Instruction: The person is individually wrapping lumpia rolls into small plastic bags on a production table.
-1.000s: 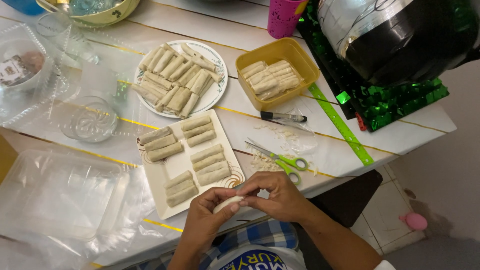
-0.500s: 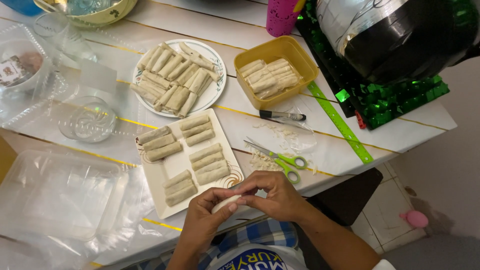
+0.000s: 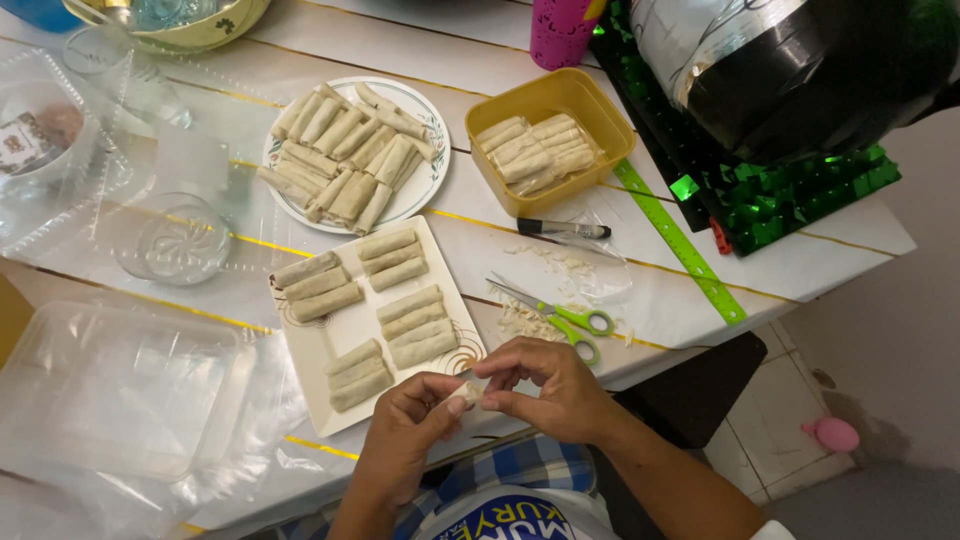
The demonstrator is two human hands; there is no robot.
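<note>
Left hand (image 3: 405,432), lower centre of frame: fingers curled, pinching one end of a small pale roll (image 3: 468,393)

Right hand (image 3: 548,385), just right of it: thumb and fingertips closed on the other end of the same roll; both hands meet at the table's near edge

Square white plate (image 3: 320,352), directly above the hands: twelve rolls in four groups of three

Round patterned plate (image 3: 432,172), upper centre: a loose heap of longer rolls

Yellow tub (image 3: 545,100), upper right of centre: more rolls inside

Green-handled scissors (image 3: 560,318), right of the square plate, lying among pale trimmings

Black pen (image 3: 563,229), between tub and scissors

Green ruler (image 3: 680,245), slanting at right

Clear plastic container (image 3: 120,385), lower left

Glass dish (image 3: 172,240), left of centre
</note>
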